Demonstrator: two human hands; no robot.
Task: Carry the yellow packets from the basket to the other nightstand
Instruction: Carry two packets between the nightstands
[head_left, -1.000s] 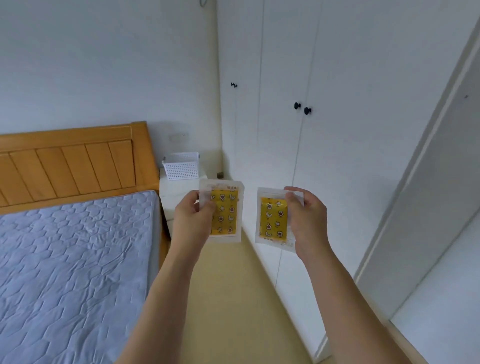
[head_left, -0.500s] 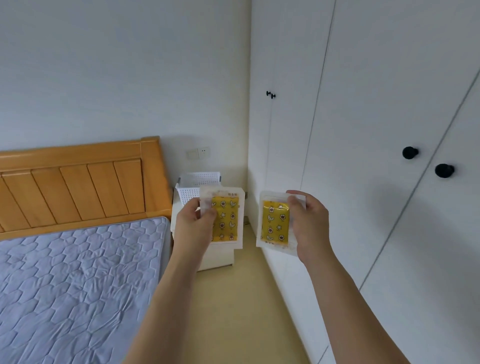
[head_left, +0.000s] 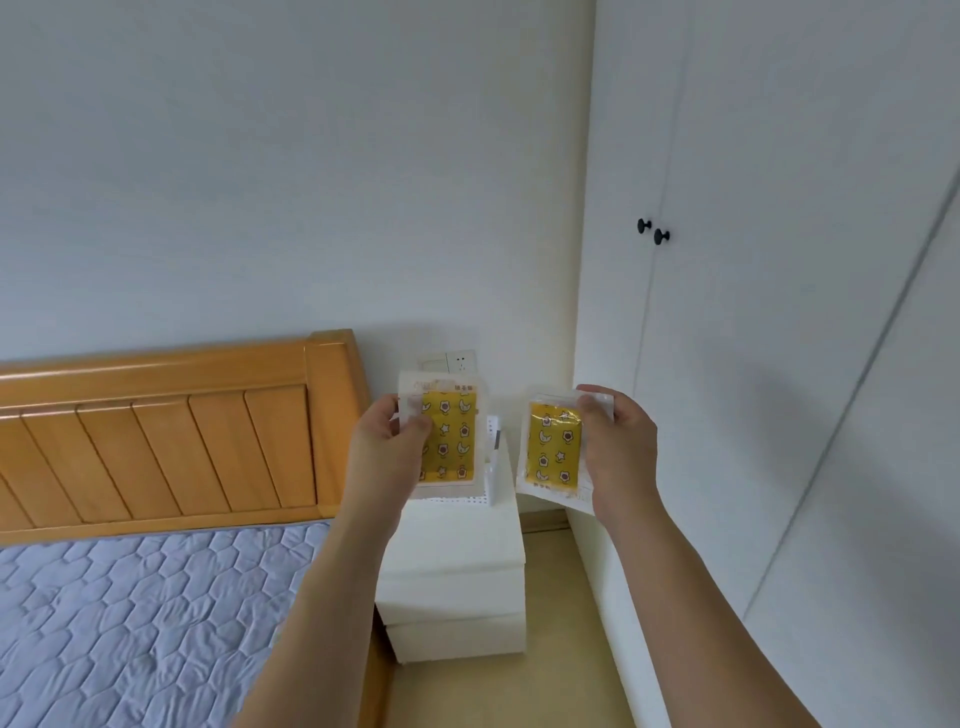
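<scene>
Yellow packets (head_left: 451, 441), 1 pinched in each of 2 hands (head_left: 387, 447), above nightstand (head_left: 457, 551) edge

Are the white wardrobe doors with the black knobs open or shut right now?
Shut: both wardrobe doors lie flush, with only a thin seam between the black knobs.

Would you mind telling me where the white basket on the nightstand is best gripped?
Probably the white basket is best gripped by its top rim at the right end, coming from above. That end alone shows beside the packet in the left hand; the rest is hidden.
</scene>
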